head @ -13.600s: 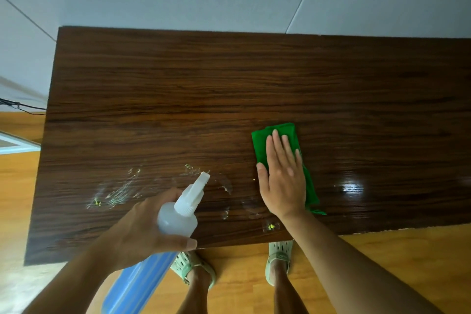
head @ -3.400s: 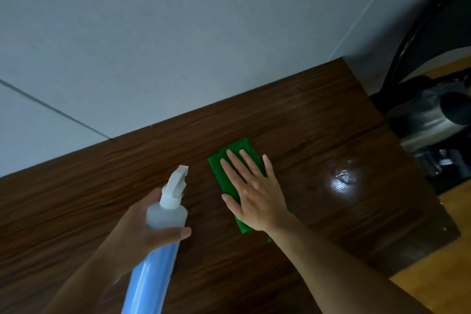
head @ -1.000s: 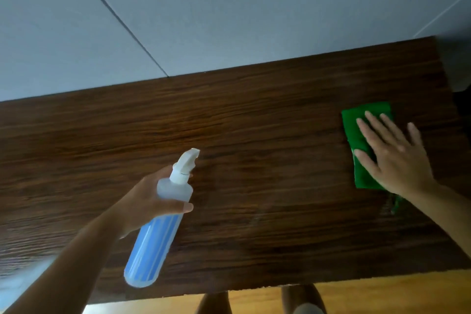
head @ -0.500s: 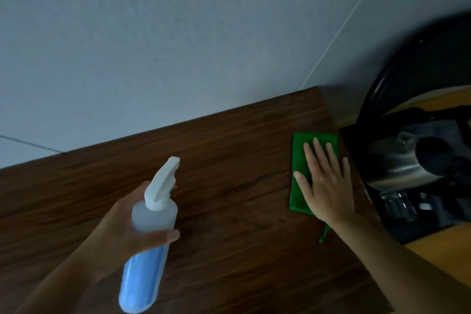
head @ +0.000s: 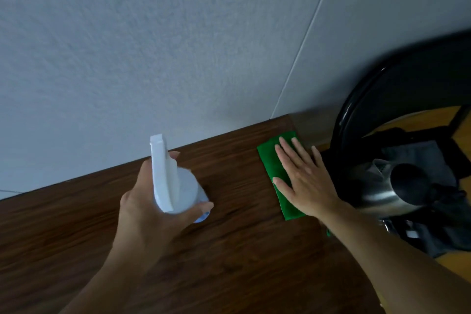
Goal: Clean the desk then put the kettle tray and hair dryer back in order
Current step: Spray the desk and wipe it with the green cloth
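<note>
The dark wooden desk (head: 229, 250) fills the lower part of the view. My right hand (head: 305, 181) lies flat with straight fingers on a folded green cloth (head: 270, 158) at the desk's far right corner. My left hand (head: 150, 214) grips a white spray bottle (head: 170, 181) held upright over the desk, nozzle pointing toward the wall. Off the desk's right end, a steel kettle (head: 390, 186) sits on a dark tray (head: 433, 239) lower down. No hair dryer is in sight.
A grey wall (head: 153, 46) runs along the desk's back edge. A black curved chair frame (head: 356, 109) stands to the right of the desk, around the kettle. Orange wooden floor (head: 453, 270) shows below it.
My right hand slid the green cloth further into the desk's far right corner. My left hand tipped the spray bottle more upright and brought it nearer.
</note>
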Demonstrator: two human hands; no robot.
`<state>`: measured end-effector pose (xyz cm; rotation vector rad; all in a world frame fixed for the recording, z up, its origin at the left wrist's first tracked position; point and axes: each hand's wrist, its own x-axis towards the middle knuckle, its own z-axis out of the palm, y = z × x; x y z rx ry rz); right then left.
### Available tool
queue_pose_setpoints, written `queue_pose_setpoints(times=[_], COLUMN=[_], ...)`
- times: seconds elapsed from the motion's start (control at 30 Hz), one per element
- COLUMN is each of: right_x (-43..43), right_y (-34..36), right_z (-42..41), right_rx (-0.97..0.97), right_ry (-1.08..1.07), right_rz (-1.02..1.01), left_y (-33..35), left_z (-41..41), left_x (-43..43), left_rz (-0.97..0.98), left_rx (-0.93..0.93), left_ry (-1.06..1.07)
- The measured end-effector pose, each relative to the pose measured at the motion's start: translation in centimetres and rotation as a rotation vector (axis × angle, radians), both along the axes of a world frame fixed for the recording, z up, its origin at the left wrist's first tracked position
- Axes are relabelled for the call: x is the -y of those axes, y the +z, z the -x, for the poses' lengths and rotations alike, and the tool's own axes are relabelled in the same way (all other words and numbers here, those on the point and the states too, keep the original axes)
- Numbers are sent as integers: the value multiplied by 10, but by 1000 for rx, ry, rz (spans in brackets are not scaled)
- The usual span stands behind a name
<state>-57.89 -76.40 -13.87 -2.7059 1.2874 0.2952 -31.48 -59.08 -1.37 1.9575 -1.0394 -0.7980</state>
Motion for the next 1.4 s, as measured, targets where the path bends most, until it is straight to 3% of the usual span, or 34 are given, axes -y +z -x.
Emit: queue_pose_setpoints(times=[0.13, 0.3, 0.37, 0.5, 0.57, 0.63, 0.73, 0.83, 0.93, 1.03, 1.13, 1.4], right_x=[-25, -42, -33, 20, 40, 30, -24, -64, -57, -20, 20, 1], right_y=[7, -10, -16, -9, 7, 23, 34, 24, 4, -8, 2, -3], right_z=[-23, -44, -39, -14, -11, -18, -34, -52, -47, -22, -6, 11], right_rx=[102, 159, 139, 49, -12, 14, 111, 48, 114, 129, 133, 6], right_ry=[-290, -364, -220, 444, 608, 474, -78, -378, -294, 7, 175, -50], right_rz=[67, 26, 32, -2, 16, 19, 25, -174, -158, -119, -218, 12], left_y=[-1, -5, -6, -9, -10, -13, -23, -33, -35, -34, -34, -38], left_z=[29, 47, 47, 40, 36, 34, 35, 38, 40, 40, 39, 34], left_x=[27, 55, 62, 63, 61, 59, 55, 54, 57, 61, 69, 83], left_rz=[61, 67, 75, 33, -1, -21, -42, -81, -97, -102, -105, -93], left_rx=[30, 90, 103, 106, 106, 85, 49, 35, 6, 7, -2, 19], left_ry=[93, 130, 123, 78, 52, 65, 92, 112, 118, 119, 152, 188])
